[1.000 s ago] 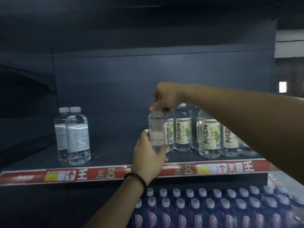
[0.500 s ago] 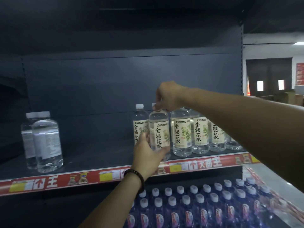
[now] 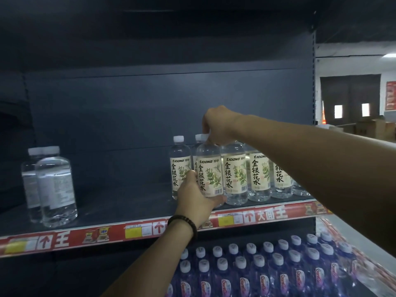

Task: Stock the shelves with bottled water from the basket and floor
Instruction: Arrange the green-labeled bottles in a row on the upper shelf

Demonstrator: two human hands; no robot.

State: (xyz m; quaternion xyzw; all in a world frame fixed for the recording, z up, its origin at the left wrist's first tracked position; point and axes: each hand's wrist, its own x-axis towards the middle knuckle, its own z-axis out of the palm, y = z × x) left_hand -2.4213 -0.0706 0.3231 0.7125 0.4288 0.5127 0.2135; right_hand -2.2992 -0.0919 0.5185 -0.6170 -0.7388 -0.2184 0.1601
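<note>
While the left hand (image 3: 196,199) cups its base, the right hand (image 3: 217,125) pinches the LIDONG bottle (image 3: 209,170) cap on the shelf (image 3: 128,202).

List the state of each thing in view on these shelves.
Held bottle: upright, capped, gripped by both hands.
Left hand: around its base.
Right hand: on its cap.
Labelled row: upright, facing out.
Clear bottles: upright, capped.
Blue bottles: capped, packed.

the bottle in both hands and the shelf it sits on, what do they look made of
Bottle: looks like clear glossy plastic, since the liquid shows through it; white cap, probably plastic; matte cream label, paper or film, hard to tell.
Shelf: seems painted metal, dark matte and flat, with a glossy red printed strip along its edge.
</note>
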